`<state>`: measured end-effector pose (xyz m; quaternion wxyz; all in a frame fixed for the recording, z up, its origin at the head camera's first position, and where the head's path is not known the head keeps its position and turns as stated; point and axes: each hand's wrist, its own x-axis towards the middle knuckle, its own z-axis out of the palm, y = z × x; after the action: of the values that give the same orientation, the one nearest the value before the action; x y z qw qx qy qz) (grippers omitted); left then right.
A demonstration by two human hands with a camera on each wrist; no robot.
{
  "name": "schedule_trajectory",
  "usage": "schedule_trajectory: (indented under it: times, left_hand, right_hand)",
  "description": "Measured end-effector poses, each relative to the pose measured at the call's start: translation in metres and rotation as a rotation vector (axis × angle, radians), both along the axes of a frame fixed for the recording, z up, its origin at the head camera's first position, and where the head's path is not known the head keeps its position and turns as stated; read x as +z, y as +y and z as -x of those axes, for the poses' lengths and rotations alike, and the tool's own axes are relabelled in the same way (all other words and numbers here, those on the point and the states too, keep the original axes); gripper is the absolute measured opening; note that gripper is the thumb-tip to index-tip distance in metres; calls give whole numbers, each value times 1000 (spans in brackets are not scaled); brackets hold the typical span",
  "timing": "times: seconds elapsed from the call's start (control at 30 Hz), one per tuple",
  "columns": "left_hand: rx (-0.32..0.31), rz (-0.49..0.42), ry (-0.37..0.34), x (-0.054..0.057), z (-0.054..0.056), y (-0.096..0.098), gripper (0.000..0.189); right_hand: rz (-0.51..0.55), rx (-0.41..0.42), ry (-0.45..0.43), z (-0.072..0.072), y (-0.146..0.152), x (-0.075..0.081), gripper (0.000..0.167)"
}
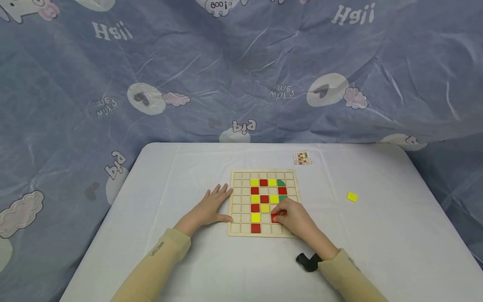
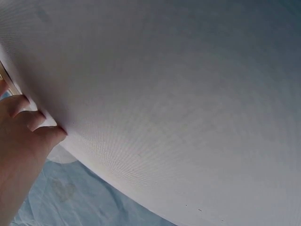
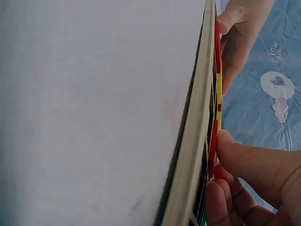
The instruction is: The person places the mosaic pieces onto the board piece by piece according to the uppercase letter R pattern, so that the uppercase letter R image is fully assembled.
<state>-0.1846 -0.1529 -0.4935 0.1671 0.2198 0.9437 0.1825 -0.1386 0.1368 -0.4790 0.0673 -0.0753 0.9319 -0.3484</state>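
Observation:
A wooden grid board [image 1: 237,230] lies on the white table, with red, yellow and green tiles set in several of its squares. My right hand [image 1: 298,216] is over the board's lower right part and pinches a red square tile [image 1: 275,218] between thumb and fingers. In the right wrist view, the thumb lies against that red tile [image 3: 213,143] at board level. With fingers spread, my left hand [image 1: 209,208] rests at the board's left edge, fingertips and thumb touching it. The left wrist view shows this hand [image 2: 21,141] only in part. My right hand hides some squares.
A loose yellow tile [image 1: 352,196] lies on the table right of the board. Behind the board is a small card [image 1: 302,157] printed with a coloured grid. A black object [image 1: 308,262] shows beside the right wrist. A blue patterned cloth [image 1: 241,75] hangs behind the table.

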Motion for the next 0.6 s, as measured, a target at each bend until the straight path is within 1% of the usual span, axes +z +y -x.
schedule_trajectory:
  times: [0.1, 0.2, 0.3, 0.47, 0.6]
  left_hand:
    - [3, 0, -3, 0, 0, 0, 104]
    - [1, -7, 1, 0, 1, 1, 104]
    - [2, -11, 4, 0, 0, 1, 104]
    - [3, -5, 9, -2, 0, 0, 104]
    - [1, -6, 9, -2, 0, 0, 103]
  right_hand:
    - [4, -2, 8, 1, 7, 2, 12]
    - [13, -20, 31, 5, 25, 6, 16]
    - [13, -60, 69, 12, 51, 9, 20]
    - [-28, -150, 135, 20, 101, 11, 24]
    - [-59, -219, 139, 20, 138, 11, 28]
